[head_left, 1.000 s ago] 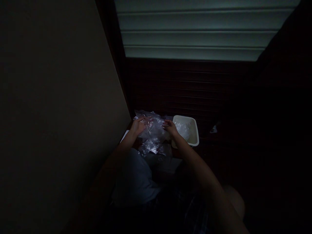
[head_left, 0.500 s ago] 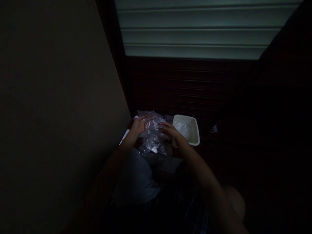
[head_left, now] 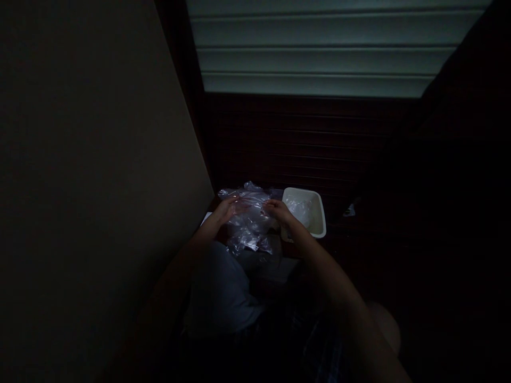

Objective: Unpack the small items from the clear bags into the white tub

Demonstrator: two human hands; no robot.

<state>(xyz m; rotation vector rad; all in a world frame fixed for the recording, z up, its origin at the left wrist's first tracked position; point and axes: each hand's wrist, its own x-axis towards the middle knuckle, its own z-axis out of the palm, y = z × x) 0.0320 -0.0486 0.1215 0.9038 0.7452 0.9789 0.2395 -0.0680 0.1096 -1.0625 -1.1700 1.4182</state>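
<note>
A clear plastic bag, thin and wrinkled, stretches between my two hands above more crumpled clear plastic. My left hand is closed on the bag's left side, and my right hand pinches its right side. Dim light and glare on the film hide some of the fingertips. Right beside my right hand stands a white square tub with crumpled clear plastic in it.
A plain wall rises close on the left. Behind the plastic is a dark slatted panel under pale horizontal slats. A white flat thing lies partly behind my left forearm. The right side is almost black.
My fingers were spread apart around the loose plastic; now both hands have closed on the bag's sides. The film between them is drawn flatter and tauter. The tub stays put.
</note>
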